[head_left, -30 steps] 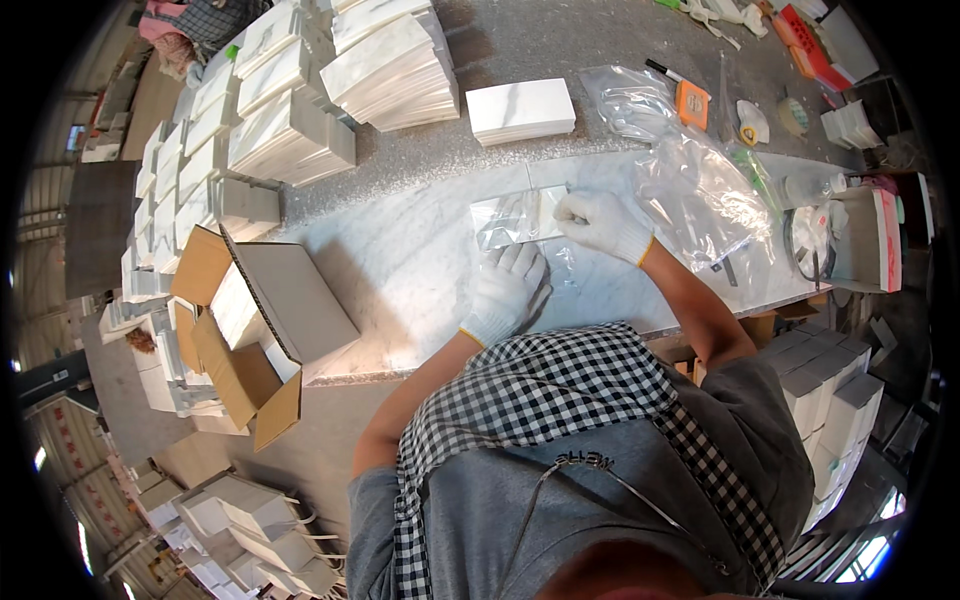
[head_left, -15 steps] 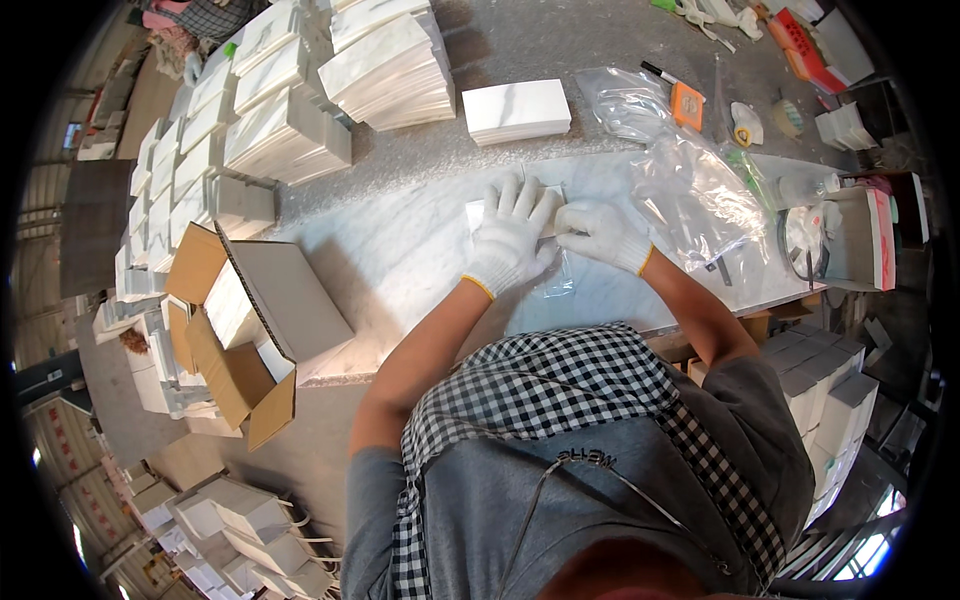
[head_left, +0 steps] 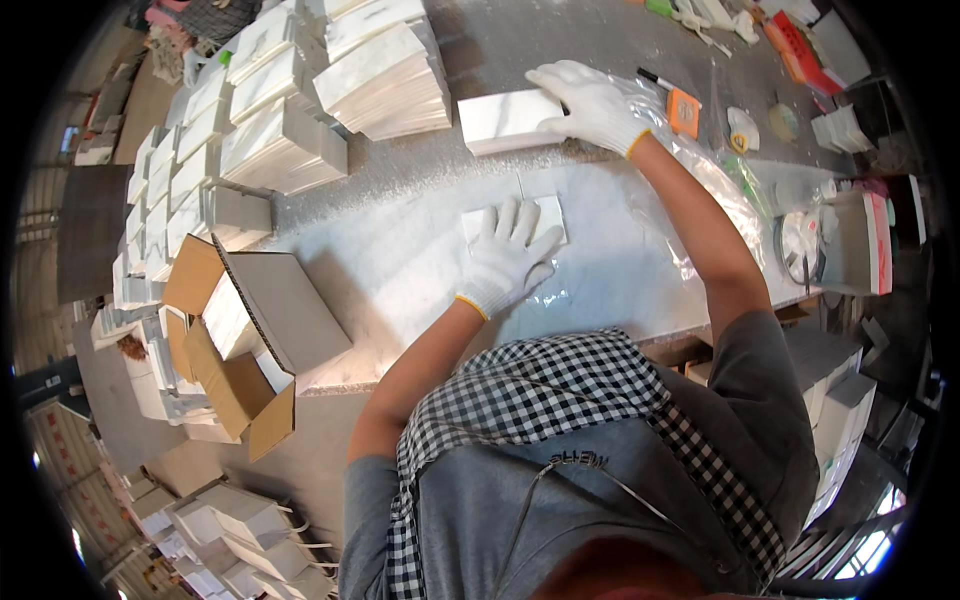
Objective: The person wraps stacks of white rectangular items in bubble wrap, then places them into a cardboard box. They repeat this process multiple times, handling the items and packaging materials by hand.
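Left hand [head_left: 508, 258], white knit glove, is nearest: fingers spread wide, palm pressed flat on a small white flat packet [head_left: 515, 218] lying on the pale worktop [head_left: 400, 270]. Nothing gripped, just held down. Packet pokes out past the fingertips, on their far side.

Clear plastic film [head_left: 700, 190] lies to the right of that hand, crinkled, running under the right forearm.

To the left of the left hand, off the bench edge: open cardboard carton [head_left: 250, 330], flaps up, white boxes inside.

Right hand [head_left: 592, 103], same glove, arm stretched out well beyond the left hand. Fingers loosely open, resting on top of the right end of a white rectangular box [head_left: 505, 120]; can't tell if it's actually gripping.

Left of that box: stacks of white boxes [head_left: 385, 75]. Right of the right hand: orange tool [head_left: 684, 112], close by.
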